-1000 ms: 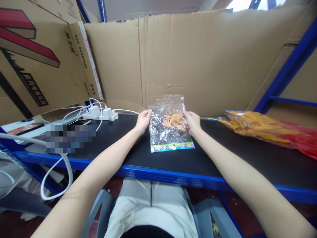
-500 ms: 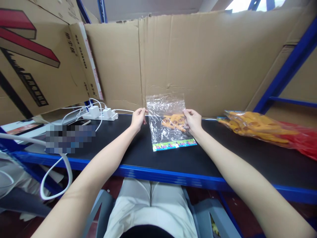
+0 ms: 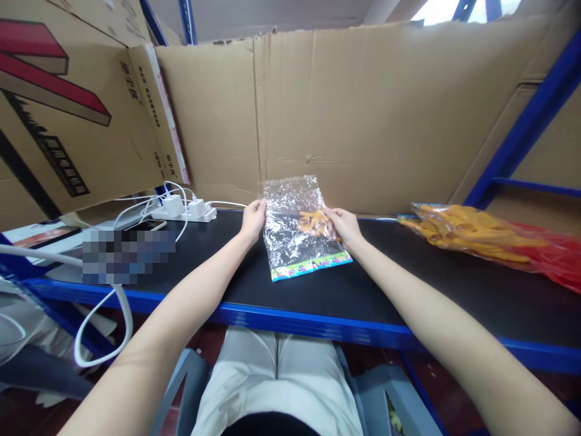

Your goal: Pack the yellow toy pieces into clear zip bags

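Note:
A clear plastic bag (image 3: 295,233) with a colourful printed strip along its near edge lies on the black shelf top (image 3: 318,290). Orange items (image 3: 311,222) show inside it near the far end. My left hand (image 3: 253,219) pinches the bag's left edge. On the other side, my right hand (image 3: 344,227) grips the bag over the orange items. The bag's far end is lifted slightly against the cardboard.
A pile of orange items (image 3: 463,233) on red plastic lies at the right. A white power strip (image 3: 184,209) with plugs and cables sits at the back left. Cardboard sheets (image 3: 363,115) wall the back. Blue rack posts (image 3: 521,133) stand at the right.
The bag has shifted left and turned a little, its printed edge now angled. My left hand has come back onto its left edge; my right hand moved left with it.

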Demonstrator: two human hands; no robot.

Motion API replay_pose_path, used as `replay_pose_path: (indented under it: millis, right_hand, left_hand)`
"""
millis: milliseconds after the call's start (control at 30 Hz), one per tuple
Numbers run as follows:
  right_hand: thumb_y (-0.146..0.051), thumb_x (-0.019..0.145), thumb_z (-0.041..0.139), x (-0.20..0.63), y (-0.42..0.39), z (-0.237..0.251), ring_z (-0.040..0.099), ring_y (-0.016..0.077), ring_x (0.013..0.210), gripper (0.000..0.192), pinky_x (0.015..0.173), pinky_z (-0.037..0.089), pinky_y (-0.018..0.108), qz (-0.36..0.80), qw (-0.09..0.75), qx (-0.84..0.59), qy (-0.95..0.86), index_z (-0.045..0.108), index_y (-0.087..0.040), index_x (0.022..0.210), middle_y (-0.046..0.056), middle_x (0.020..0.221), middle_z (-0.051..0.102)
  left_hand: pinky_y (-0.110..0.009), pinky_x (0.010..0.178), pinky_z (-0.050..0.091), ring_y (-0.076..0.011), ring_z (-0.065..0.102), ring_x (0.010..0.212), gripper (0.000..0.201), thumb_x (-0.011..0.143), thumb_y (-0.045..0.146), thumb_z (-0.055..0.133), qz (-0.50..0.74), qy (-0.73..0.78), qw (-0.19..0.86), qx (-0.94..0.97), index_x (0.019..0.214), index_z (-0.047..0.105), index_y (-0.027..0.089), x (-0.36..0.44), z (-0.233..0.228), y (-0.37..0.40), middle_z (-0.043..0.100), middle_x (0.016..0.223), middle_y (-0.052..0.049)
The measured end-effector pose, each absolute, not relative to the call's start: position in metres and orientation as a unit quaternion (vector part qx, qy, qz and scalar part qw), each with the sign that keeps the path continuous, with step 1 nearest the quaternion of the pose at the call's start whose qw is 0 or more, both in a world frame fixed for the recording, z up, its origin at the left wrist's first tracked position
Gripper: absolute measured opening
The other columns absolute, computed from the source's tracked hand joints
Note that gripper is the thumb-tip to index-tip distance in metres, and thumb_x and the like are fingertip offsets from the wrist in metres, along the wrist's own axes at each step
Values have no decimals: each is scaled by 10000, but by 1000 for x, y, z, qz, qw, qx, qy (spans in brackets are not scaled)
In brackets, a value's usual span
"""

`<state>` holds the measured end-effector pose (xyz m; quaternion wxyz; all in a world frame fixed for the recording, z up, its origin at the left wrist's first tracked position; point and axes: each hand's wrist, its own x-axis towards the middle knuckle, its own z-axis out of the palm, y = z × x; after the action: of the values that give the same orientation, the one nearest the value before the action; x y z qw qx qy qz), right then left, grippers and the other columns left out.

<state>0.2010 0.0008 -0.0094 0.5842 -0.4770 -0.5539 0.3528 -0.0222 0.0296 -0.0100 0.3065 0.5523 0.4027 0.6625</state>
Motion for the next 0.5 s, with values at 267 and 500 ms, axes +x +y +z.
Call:
replay_pose_path:
  millis: [267, 500]
  right_hand:
    - [-456, 658, 604, 200, 4, -4, 505, 118, 560, 304, 546, 363, 233, 195, 568, -504, -621, 603, -160, 590, 13, 585, 603]
    - [-529, 645, 604, 199, -3, -5, 414, 82, 460, 374, 464, 301, 215, 333, 509, -471, -639, 578, -159, 602, -16, 499, 530]
  left_hand:
    - [-182, 378, 218, -54, 303, 333, 276, 833, 350, 478, 681, 437, 263, 526, 626, 473, 168, -27, -7, 33, 330, 384, 79]
    - [-181, 392, 240, -58, 327, 352, 253, 850, 324, 446, 709, 452, 241, 486, 654, 488, 168, -34, -6, 37, 339, 406, 76]
